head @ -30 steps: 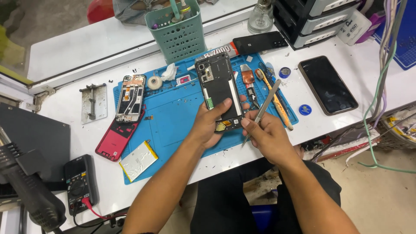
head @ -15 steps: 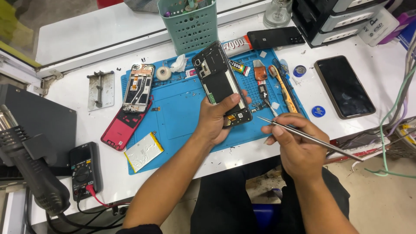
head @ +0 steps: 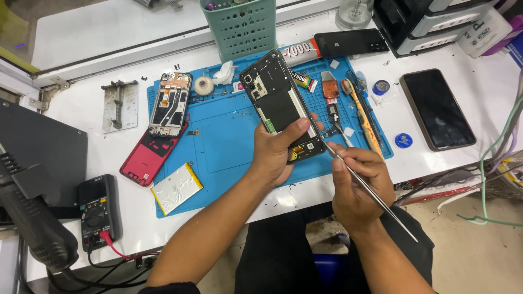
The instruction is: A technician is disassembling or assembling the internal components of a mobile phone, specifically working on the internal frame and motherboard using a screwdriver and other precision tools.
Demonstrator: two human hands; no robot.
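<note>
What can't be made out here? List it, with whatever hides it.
Head view only:
- Lower end of the opened phone: covered by the left hand.
- Tweezers: their tip where it meets the phone is too small to tell.
- Green basket: top cut off by the frame edge.
- Phone's inner parts: too small to identify.

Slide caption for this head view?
Left hand steadies an opened phone over a blue mat; right hand brings tweezers to it.

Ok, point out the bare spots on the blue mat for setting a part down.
Free: the blue mat centre, between the silver battery, the opened phone frame and the left hand. Crowded: the mat's right end, around the orange-handled tool.
</note>
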